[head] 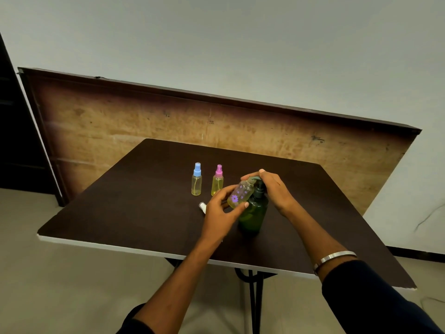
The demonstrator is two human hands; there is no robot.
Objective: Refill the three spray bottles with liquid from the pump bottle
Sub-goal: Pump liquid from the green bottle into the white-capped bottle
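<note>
Clear uncapped bottle [240, 194] tilted under green pump bottle [255, 210] spout — left hand [220, 213] fingers curled round it, right hand [272, 189] pressing pump

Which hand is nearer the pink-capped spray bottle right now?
Left. The left hand holds the uncapped bottle just right of and in front of the pink-capped spray bottle. The right hand rests on the pump bottle, farther right.

A dark brown table [134, 203] carries a blue-capped spray bottle [196, 180], pink-capped spray bottle [218, 181], green pump bottle [254, 213] and white cap [203, 206].
</note>
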